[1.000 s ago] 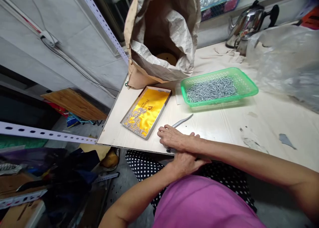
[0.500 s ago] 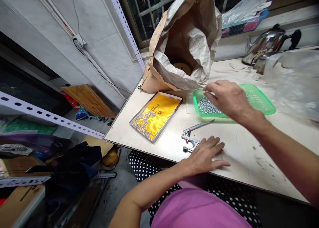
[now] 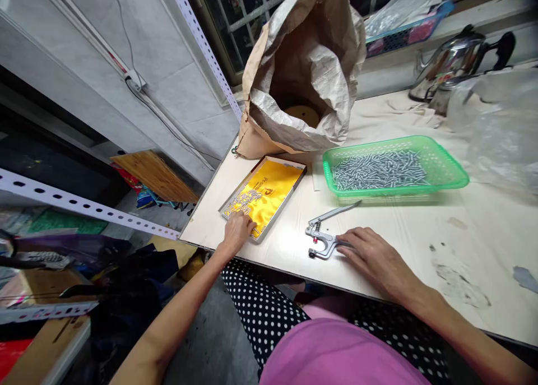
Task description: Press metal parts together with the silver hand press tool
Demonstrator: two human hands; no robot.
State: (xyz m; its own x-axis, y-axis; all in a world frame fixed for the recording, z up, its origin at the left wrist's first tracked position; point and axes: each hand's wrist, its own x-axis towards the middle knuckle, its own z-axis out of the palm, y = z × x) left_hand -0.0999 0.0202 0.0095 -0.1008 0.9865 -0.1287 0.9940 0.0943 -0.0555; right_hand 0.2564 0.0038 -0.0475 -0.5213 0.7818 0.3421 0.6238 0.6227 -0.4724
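My left hand (image 3: pixel 238 231) reaches into the near corner of a shallow yellow-lined box (image 3: pixel 273 189), its fingers curled down among several small metal pieces (image 3: pixel 246 200); what they pinch is hidden. My right hand (image 3: pixel 370 256) lies on the pale table (image 3: pixel 403 222) with fingers closed over the lower handle of metal snap pliers (image 3: pixel 325 239). A green plastic basket (image 3: pixel 445 172) full of small silver metal parts sits beyond the pliers.
A big open brown paper sack (image 3: pixel 306 65) stands at the table's back left. A steel kettle (image 3: pixel 454 65) and a crumpled clear plastic bag (image 3: pixel 500 121) are at the back right. Perforated shelf rails (image 3: pixel 84 205) and clutter fill the floor to the left.
My right hand came back from the green basket to the pliers. My left hand left the table beside the pliers and went left into the yellow box.
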